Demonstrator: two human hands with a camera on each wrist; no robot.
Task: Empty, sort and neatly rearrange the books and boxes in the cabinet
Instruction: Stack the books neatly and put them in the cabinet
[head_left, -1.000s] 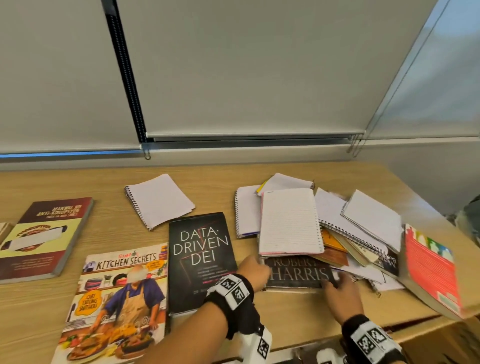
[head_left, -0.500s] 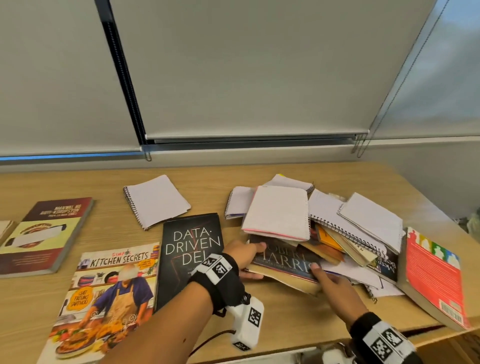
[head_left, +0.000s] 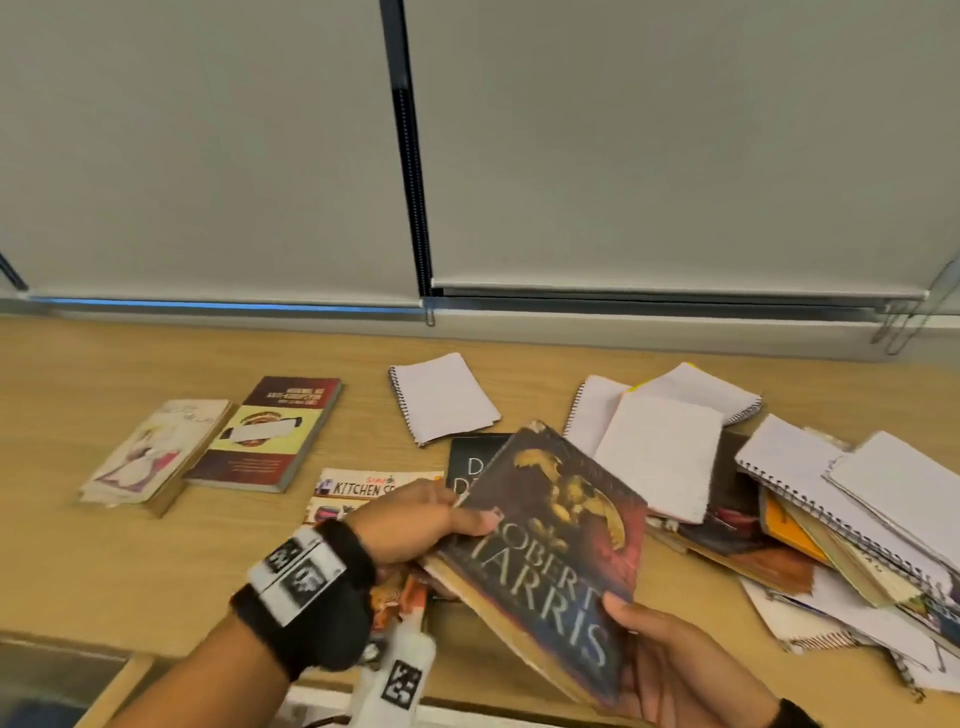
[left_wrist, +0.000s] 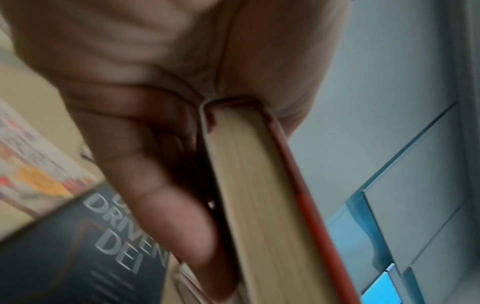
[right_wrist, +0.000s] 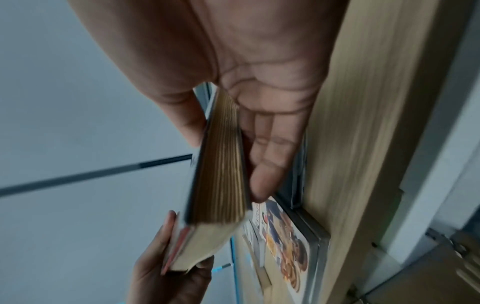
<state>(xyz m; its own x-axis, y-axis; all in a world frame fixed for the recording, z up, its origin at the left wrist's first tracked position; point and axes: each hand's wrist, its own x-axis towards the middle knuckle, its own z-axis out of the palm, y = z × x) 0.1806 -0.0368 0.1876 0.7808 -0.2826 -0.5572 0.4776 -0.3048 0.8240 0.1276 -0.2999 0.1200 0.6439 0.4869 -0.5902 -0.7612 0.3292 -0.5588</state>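
Both forearms reach forward, each with a black strap carrying white markers at the wrist. The left hand (head_left: 415, 519) grips the book (head_left: 550, 551) at its left edge, thumb on the cover and fingers (left_wrist: 166, 205) curled beneath. The right hand (head_left: 675, 665) holds the near corner, thumb on top, fingers (right_wrist: 270, 156) underneath.

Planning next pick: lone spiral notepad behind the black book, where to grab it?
Take the notepad by its right long edge, away from the wire coil. It lies flat and alone on the table, with that edge over bare wood, so fingers could probably slide under from the right.
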